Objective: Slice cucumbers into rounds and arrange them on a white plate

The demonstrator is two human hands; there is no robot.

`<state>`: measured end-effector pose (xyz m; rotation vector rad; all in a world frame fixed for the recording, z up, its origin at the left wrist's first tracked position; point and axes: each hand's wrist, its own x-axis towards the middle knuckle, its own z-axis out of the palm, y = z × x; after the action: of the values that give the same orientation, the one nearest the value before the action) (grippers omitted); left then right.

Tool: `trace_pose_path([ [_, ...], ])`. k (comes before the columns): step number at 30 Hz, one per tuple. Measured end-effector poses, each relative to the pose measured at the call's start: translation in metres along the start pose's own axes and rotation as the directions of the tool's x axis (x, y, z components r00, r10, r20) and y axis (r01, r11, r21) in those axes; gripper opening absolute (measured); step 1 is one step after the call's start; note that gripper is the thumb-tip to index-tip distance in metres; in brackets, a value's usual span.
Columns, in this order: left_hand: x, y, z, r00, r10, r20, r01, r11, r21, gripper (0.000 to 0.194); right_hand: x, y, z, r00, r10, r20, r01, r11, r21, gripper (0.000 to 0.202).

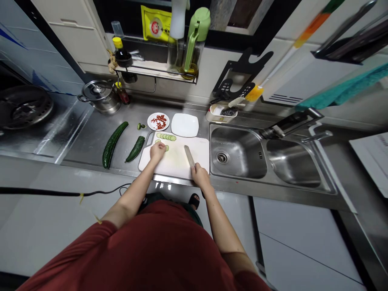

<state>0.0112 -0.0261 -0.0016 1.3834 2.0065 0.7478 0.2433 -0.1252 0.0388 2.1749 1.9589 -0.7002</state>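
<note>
My right hand is wrapped round the handle of a kitchen knife, its blade pointing away from me over the right part of the white cutting board. On the board's left part, my left hand has its fingers pinched at a cucumber slice. A row of overlapping cucumber slices lies along the board's far edge. Left of the board rest a cut cucumber and a longer whole cucumber. Small cucumber end pieces lie behind the cut one.
Behind the board stand a plate of chopped red pieces and a white square dish. A double sink adjoins on the right. A lidded pot stands back left, below a wall shelf with bottles.
</note>
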Motion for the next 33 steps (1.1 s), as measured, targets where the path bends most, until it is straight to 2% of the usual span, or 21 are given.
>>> trace_pose_path([
  [5,0.007,-0.006,-0.011,0.988,-0.045,-0.147,0.050,0.998,0.032,0.020,0.001,0.000,0.000,1.000,0.004,0.016,-0.004,1.000,-0.003,0.036],
  [9,0.008,-0.007,-0.017,0.976,-0.079,-0.203,0.101,0.990,0.101,0.023,0.001,0.000,0.001,1.000,0.010,0.021,-0.010,1.000,-0.005,0.037],
  [14,0.007,-0.006,-0.021,0.971,-0.077,-0.227,0.128,0.967,0.221,0.025,0.002,0.000,0.001,1.000,0.010,0.027,-0.010,1.000,-0.003,0.036],
  [22,0.003,-0.001,-0.022,0.975,0.011,-0.222,0.072,0.929,0.362,0.022,0.002,0.000,0.000,1.000,0.003,0.022,-0.003,1.000,-0.001,0.034],
  [30,0.002,0.000,-0.020,0.968,0.013,-0.249,0.076,0.936,0.343,0.021,0.003,0.000,-0.001,0.999,0.013,0.046,-0.013,1.000,0.003,0.036],
  [33,0.000,0.007,-0.014,0.963,0.078,-0.257,0.000,0.956,0.293,0.022,0.002,-0.002,-0.002,0.999,0.019,0.051,-0.019,1.000,-0.002,0.037],
])
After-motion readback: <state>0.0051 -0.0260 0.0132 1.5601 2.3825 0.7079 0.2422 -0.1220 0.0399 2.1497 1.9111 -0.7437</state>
